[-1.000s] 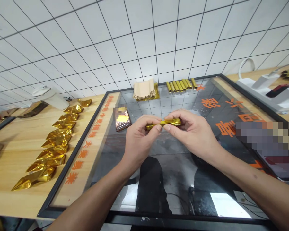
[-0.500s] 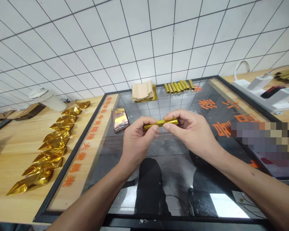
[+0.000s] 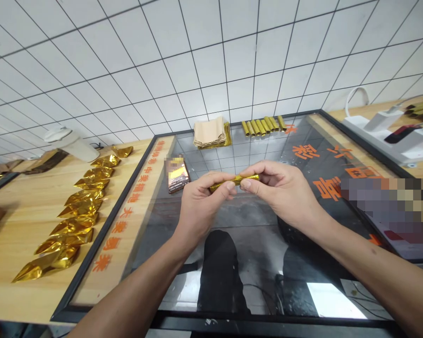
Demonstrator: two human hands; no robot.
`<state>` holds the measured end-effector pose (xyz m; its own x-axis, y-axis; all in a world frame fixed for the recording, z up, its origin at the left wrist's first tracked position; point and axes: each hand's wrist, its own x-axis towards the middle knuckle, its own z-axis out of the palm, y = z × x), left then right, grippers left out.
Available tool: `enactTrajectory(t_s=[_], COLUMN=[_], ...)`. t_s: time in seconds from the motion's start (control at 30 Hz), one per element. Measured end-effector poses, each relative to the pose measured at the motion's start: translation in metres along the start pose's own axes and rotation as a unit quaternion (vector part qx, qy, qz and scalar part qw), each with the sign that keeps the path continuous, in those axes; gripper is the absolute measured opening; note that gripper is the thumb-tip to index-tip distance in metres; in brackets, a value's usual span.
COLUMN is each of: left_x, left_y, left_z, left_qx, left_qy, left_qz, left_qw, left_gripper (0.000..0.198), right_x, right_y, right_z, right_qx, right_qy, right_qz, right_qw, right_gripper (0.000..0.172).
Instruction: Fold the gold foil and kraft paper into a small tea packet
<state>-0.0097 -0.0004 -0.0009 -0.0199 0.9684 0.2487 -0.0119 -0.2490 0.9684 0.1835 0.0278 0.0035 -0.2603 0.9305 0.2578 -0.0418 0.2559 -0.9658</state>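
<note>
A thin gold foil roll (image 3: 251, 178) lies crosswise between my two hands, above the glass tabletop (image 3: 246, 211). My left hand (image 3: 206, 197) pinches its left part between thumb and fingers. On the right part, the thumb and fingers of my right hand (image 3: 278, 185) are closed in the same way. The two thumbs are close together near the roll's middle, and fingers hide part of it. Beyond my hands, at the far edge of the glass, lies a row of similar gold rolls (image 3: 262, 126). Beside them sits a stack of brown paper sheets (image 3: 209, 131) with gold foil sheets (image 3: 227, 134).
A lit phone (image 3: 178, 178) lies left of my hands. Folded gold foil pieces (image 3: 79, 204) run in a line along the wooden table (image 3: 17, 234), with a white lidded container (image 3: 74, 145) behind. At right stands a white power strip (image 3: 380, 145) with plugs and cables.
My hands keep hold of the roll in nearly the same place. The gold roll looks slightly turned between my fingers, and the camera view has shifted a little.
</note>
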Motion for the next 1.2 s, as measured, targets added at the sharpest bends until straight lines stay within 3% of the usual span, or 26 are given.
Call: enactTrajectory(t_s=[0.2, 0.37, 0.73, 1.07, 1.2], left_x=[0.0003, 0.0002, -0.0026, -0.0032, -0.0035], left_y=[-0.0011, 0.0035, 0.0015, 0.0061, 0.0070], left_z=[-0.0006, 0.0004, -0.0006, 0.0011, 0.0023], left_qx=[-0.015, 0.004, 0.043, 0.054, 0.046], left_qy=[0.001, -0.001, -0.008, 0.010, 0.019], left_qz=[-0.006, 0.020, 0.070, 0.089, 0.067], left_qw=[1.000, 1.000, 0.997, 0.995, 0.996], left_gripper=[0.027, 0.015, 0.011, 0.008, 0.008], right_x=[0.0004, -0.0010, -0.0013, -0.0021, -0.0021], right_y=[-0.0027, -0.0021, -0.0032, -0.0024, -0.0057], right_z=[0.0017, 0.0008, 0.0009, 0.0003, -0.0023], right_qx=[0.016, 0.016, 0.012, 0.007, 0.006], right_qy=[0.002, -0.002, 0.001, 0.018, 0.018], right_qz=[-0.009, -0.004, 0.002, -0.008, 0.005], right_qw=[1.000, 1.000, 1.000, 1.000, 1.000], right_gripper=[0.026, 0.027, 0.024, 0.023, 0.018])
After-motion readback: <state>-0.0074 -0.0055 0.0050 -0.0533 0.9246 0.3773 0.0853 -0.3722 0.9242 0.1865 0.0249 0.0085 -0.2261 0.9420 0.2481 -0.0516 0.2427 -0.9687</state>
